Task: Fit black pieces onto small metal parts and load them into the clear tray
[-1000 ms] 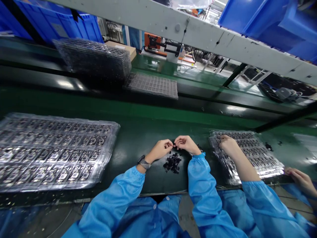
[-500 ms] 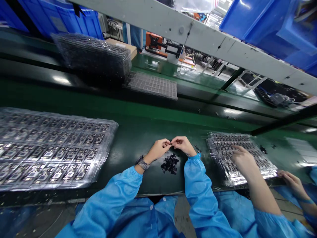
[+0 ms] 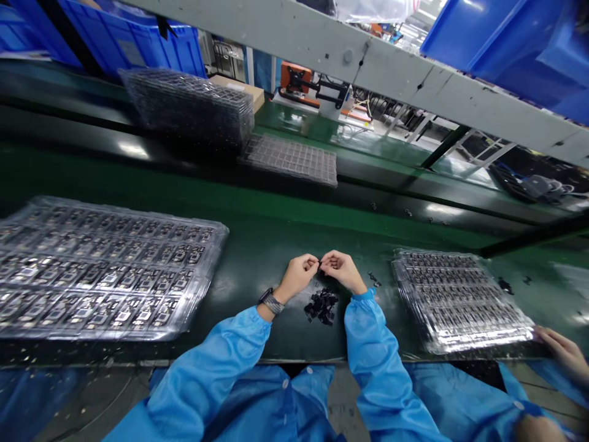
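Feed from the head camera centres on a small heap of black pieces (image 3: 321, 306) lying on the dark green desk (image 3: 257, 245). I read the left hand (image 3: 298, 277), with a watch (image 3: 272, 303) on a braided band at its wrist, and the right hand (image 3: 343, 271) as both narrowly closed just above the heap. Their fingertips (image 3: 315, 261) meet in a pinch on a tiny dark piece (image 3: 319, 263), too small for me to make out its shape. A few loose black bits (image 3: 373, 279) lie just beside the right hand.

Blue sleeves (image 3: 381, 368) cover both forearms. Two clear plastic trays of circuit boards lie on the desk, one tray (image 3: 105, 267) to the left of the hands and the other (image 3: 460, 301) to the right. A co-worker's hand (image 3: 564, 353) comes in at the right edge, near the corner of the right tray. Farther along, a stack of trays (image 3: 186, 107) and a single tray (image 3: 292, 159) lie beyond the hands. Blue plastic bins (image 3: 506, 49) sit on a grey shelf (image 3: 350, 55) overhead.
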